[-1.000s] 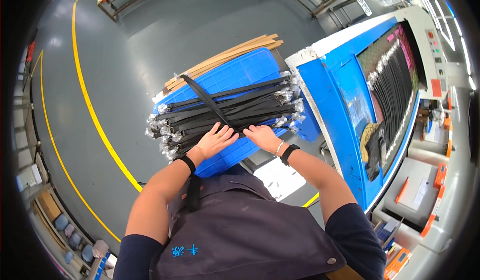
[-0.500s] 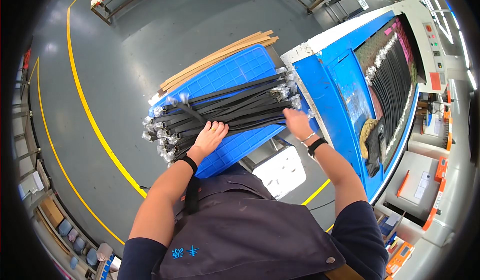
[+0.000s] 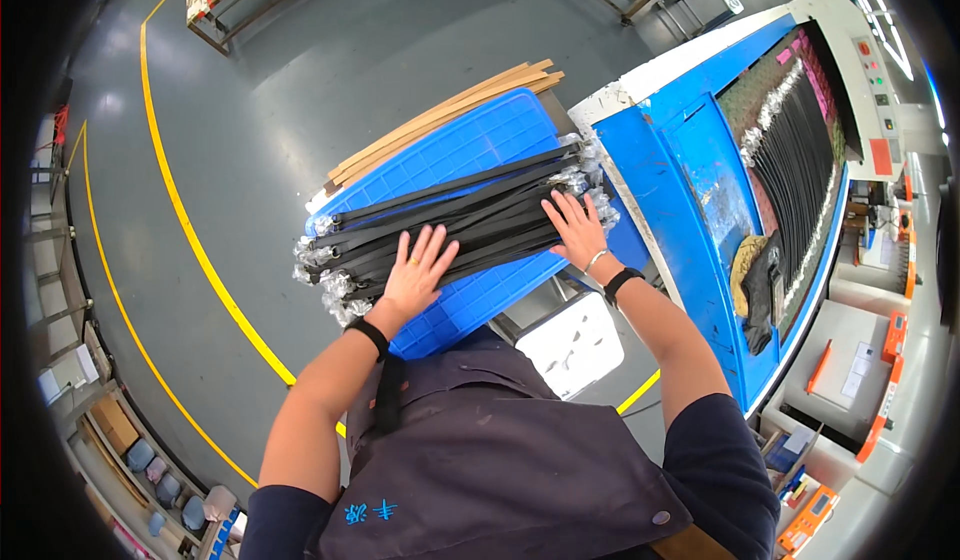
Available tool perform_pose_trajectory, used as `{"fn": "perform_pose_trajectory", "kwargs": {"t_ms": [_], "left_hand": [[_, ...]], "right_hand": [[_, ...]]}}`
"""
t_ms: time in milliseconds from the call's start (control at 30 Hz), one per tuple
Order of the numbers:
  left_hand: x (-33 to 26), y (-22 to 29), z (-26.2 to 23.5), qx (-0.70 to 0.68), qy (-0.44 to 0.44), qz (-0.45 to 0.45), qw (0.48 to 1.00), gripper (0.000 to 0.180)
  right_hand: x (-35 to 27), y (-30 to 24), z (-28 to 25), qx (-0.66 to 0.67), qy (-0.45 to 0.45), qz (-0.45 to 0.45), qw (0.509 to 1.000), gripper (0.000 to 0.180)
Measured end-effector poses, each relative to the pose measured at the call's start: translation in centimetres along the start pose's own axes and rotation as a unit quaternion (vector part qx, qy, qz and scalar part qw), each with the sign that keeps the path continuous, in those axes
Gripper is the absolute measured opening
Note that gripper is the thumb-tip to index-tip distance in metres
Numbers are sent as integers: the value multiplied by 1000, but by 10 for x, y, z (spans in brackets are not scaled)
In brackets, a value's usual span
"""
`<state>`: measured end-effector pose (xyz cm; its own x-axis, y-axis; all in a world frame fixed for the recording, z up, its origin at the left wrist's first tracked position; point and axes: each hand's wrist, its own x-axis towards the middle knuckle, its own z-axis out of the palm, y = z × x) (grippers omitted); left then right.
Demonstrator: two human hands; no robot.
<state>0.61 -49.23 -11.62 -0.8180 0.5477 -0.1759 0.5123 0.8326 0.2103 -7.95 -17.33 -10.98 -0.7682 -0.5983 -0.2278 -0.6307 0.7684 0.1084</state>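
Observation:
A pile of long black straps (image 3: 470, 215) lies across a blue plastic tray (image 3: 480, 125). Clear plastic wrap covers the metal-looking strap ends (image 3: 335, 282) on both sides. My left hand (image 3: 420, 272) lies with fingers spread on the near left part of the pile. Toward the right ends, my right hand (image 3: 577, 232) rests on the straps, its fingers also stretched out and apart. Neither hand grips anything. The straps under my palms are partly hidden.
Wooden strips (image 3: 440, 120) lie along the tray's far side. To the right stands a blue and white machine (image 3: 690, 200) bearing a row of black straps (image 3: 795, 165) and dark gloves (image 3: 765, 295). A white stool (image 3: 572, 345) sits below the tray's near edge.
The loose strap that stuck up near my left hand now lies in the pile. My right hand has moved left and opened from a closed grip; my left fingers have spread.

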Motion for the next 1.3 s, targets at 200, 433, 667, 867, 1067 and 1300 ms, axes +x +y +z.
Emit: {"fn": "perform_pose_trajectory", "kwargs": {"t_ms": [200, 433, 667, 867, 1067, 1300], "left_hand": [[67, -38, -3, -145, 44, -170, 974, 101], [77, -6, 0, -116, -85, -112, 983, 114], [59, 20, 1, 6, -102, -111, 989, 112], [61, 17, 2, -20, -106, -129, 986, 110], [61, 13, 5, -31, -95, -129, 987, 109], [59, 11, 11, -37, -87, -126, 987, 108]], "right_hand": [[26, 0, -14, -41, -65, -52, 996, 107], [32, -6, 0, 20, -28, 27, 999, 105], [9, -15, 6, 118, 28, 152, 981, 107], [22, 11, 29, 377, 184, 250, 873, 89], [65, 39, 64, 381, 143, 375, 833, 86], [70, 59, 56, 488, 70, 337, 802, 87]]}}
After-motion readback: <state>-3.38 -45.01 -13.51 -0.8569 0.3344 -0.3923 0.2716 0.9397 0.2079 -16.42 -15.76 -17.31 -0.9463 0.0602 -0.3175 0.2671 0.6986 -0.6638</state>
